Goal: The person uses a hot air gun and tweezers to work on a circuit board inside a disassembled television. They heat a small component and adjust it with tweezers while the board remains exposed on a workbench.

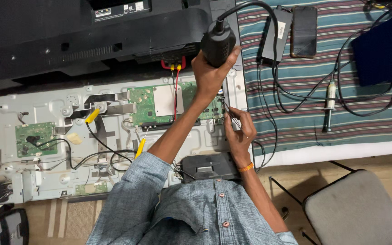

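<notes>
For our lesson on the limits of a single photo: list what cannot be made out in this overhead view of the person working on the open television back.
- Head view: the tool's tip in the left hand is hidden by that hand.
- What the right hand pinches on the green circuit board is too small to tell.
- The blue box is cut off by the right edge.
- The grey chair is cut off by the bottom edge.
</notes>
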